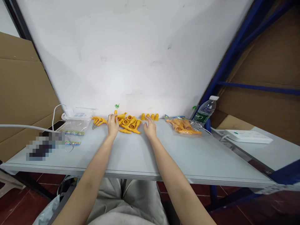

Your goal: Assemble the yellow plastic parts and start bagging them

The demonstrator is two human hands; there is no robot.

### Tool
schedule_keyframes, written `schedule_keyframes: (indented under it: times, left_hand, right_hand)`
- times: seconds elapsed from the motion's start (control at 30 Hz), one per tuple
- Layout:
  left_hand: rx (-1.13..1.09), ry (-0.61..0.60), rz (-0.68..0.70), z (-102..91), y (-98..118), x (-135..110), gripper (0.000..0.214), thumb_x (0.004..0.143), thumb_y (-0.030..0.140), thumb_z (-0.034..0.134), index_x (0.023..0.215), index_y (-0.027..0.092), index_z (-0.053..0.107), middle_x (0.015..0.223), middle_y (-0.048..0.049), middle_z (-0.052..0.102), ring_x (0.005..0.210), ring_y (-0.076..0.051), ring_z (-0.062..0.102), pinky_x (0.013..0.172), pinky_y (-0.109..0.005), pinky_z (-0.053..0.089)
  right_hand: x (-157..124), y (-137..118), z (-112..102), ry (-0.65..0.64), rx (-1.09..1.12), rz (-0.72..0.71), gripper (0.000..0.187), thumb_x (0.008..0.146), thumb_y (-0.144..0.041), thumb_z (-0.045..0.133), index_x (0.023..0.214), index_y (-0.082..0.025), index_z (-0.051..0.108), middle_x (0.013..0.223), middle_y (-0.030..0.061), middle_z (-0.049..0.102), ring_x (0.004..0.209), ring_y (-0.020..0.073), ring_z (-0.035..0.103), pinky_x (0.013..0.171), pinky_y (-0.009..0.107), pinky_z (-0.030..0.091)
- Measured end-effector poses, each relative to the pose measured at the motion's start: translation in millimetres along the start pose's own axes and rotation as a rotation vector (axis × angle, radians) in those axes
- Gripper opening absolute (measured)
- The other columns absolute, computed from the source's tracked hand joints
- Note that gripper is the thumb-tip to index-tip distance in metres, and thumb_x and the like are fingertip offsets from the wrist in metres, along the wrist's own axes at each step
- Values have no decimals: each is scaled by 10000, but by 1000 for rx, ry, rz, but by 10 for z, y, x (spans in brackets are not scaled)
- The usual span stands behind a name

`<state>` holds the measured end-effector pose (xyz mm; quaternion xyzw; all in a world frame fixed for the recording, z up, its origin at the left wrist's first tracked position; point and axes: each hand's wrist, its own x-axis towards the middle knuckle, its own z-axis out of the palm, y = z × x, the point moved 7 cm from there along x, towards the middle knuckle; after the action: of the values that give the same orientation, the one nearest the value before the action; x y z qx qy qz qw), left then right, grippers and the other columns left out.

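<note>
A heap of yellow plastic parts (128,124) lies at the far edge of the white table (140,156), against the wall. My left hand (112,125) rests at the heap's left edge, fingers touching a yellow piece. My right hand (150,128) lies flat just right of the heap, fingers stretched toward a row of small yellow cones (149,117). More yellow pieces (98,120) sit left of the left hand.
A clear bag of yellow parts (184,126) and a water bottle (205,112) stand at the right. A white power strip (248,136) lies on the neighbouring table. At the left are small plastic bags (75,126), a white box (78,114) and a cable (23,127).
</note>
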<state>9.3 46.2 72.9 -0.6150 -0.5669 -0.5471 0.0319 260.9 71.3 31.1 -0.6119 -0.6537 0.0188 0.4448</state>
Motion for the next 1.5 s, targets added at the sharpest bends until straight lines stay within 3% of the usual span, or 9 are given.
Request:
schedule_keyframes:
  times: [0.23,0.4,0.5,0.73,0.93,1.1,1.37,1.5]
  left_hand:
    - [-72,105,180,-233,111,-81,299,917,162,399,1038,179,672,1143,-110,559,1007,-172,587,966,-322,450]
    - [-206,190,260,-348,259,-148,303,948,215,384,1007,190,681,1095,-98,549,904,-143,597,853,-285,509]
    - [-277,206,285,-352,350,-204,287,947,231,402,979,194,684,1053,-87,545,966,-154,586,872,-284,510]
    - [-401,125,107,-188,229,-226,246,926,208,431,1004,198,664,1049,-77,534,1041,-152,577,933,-282,506]
    - [-340,10,157,-95,236,-257,279,913,158,426,1038,237,662,1069,-63,541,1069,-157,578,957,-300,489]
    - [-184,-130,244,-20,251,-277,354,872,141,507,1187,263,612,1135,-67,560,1112,-184,562,967,-317,479]
    - [-96,-183,131,49,164,-288,413,847,121,516,1228,258,591,1153,-60,615,1018,-188,603,895,-306,507]
    - [-89,-199,64,71,127,-276,357,834,145,564,1173,237,623,1107,-56,633,957,-183,622,892,-304,500]
  right_hand:
    - [-69,-353,64,25,84,-267,430,880,-202,389,1286,-144,522,1336,160,557,1283,262,473,1036,473,391]
    - [-179,-714,89,-19,25,-464,502,935,-327,419,1423,-206,408,1420,139,489,1318,261,438,1058,470,359]
    - [-220,-843,100,-33,-28,-525,515,941,-357,427,1436,-216,399,1454,143,445,1325,260,427,1062,458,351]
    - [-179,-817,55,18,-35,-501,462,962,-308,378,1405,-190,428,1411,151,479,1306,251,438,1057,452,352]
    - [-151,-756,141,-39,-38,-530,413,941,-206,381,1338,-189,495,1207,140,609,1104,265,562,956,447,425]
    - [-151,-741,122,-39,-74,-563,363,924,-181,407,1258,-185,549,1170,138,613,1054,276,565,929,433,432]
    - [-177,-789,59,16,-146,-541,337,855,-104,444,1131,-231,592,1119,102,637,1049,266,551,1021,470,326]
    - [-176,-797,63,-2,-153,-532,343,826,-52,404,1078,-203,580,1091,106,648,1040,251,560,1031,445,314]
